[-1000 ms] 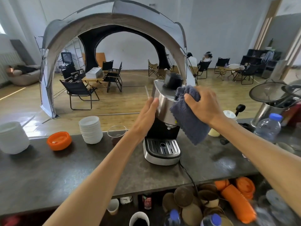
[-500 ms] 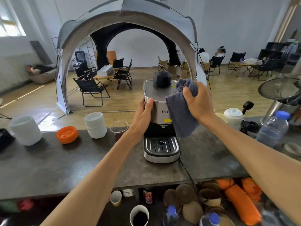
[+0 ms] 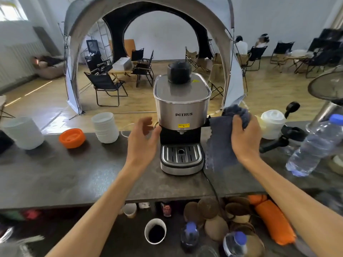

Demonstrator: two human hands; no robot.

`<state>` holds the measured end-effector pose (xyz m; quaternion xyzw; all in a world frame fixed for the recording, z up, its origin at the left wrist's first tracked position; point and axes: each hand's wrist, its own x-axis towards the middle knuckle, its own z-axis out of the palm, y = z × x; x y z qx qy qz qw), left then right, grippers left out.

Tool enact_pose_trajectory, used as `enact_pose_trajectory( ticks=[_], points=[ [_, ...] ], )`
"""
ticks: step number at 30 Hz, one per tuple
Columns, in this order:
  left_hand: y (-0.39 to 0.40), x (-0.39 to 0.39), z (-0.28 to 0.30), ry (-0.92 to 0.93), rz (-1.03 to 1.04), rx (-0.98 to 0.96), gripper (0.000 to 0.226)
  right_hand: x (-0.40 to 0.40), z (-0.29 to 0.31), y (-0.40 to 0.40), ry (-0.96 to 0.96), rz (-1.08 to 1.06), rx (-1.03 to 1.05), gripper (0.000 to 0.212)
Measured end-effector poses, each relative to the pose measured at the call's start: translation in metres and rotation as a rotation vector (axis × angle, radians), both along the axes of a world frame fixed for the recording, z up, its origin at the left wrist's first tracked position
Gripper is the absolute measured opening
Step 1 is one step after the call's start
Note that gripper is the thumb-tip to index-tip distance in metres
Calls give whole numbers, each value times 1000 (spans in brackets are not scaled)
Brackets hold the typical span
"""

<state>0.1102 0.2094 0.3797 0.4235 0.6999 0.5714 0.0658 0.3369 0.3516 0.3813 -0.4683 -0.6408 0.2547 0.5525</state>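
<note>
Since 0.5 s ago, right hand (image 3: 245, 138) has dropped w/ dark blue-grey terry cloth (image 3: 220, 145) from top to right side of steel-and-black espresso machine (image 3: 182, 108), fingers clamped on cloth; left hand (image 3: 143, 143) now off machine, fingers apart. Machine stands mid dark stone surface (image 3: 74, 179); grey dome tent (image 3: 74, 25) behind, on wood floor (image 3: 55, 101).

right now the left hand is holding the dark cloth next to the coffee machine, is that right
Wrong hand. In the head view the right hand grips the dark cloth next to the coffee machine; the left hand is open on the machine's other side, holding nothing.
</note>
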Motion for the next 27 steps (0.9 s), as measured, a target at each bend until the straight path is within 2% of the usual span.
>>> enact_pose_trajectory(
  ticks=[3,7,9,13,16,17,19,23,27],
  points=[
    [-21,4,-20,-4,81,-7,4,13,-19,-19,101,28,-71,15],
    [-33,10,-53,19,95,-134,27,9,-43,-54,150,96,-116,13],
    [-35,16,-64,5,53,-199,47,-8,-56,-72,137,179,-145,10],
    [-52,23,-58,-185,-99,-237,61,-60,-72,-112,111,293,-152,8],
    [-80,6,-50,-450,-320,-262,51,-108,-72,-138,94,354,-170,13],
    [-90,-4,-50,-470,-375,-260,45,-126,-72,-147,92,371,-185,14],
    [-110,-30,-51,-391,-396,-252,40,-163,-72,-162,54,375,-209,9],
    [-148,-103,-61,-268,-303,-248,40,-242,-77,-195,-47,366,-297,35],
    [-183,-190,-74,-215,-213,-239,40,-322,-79,-230,-72,358,-381,46]
  ],
)
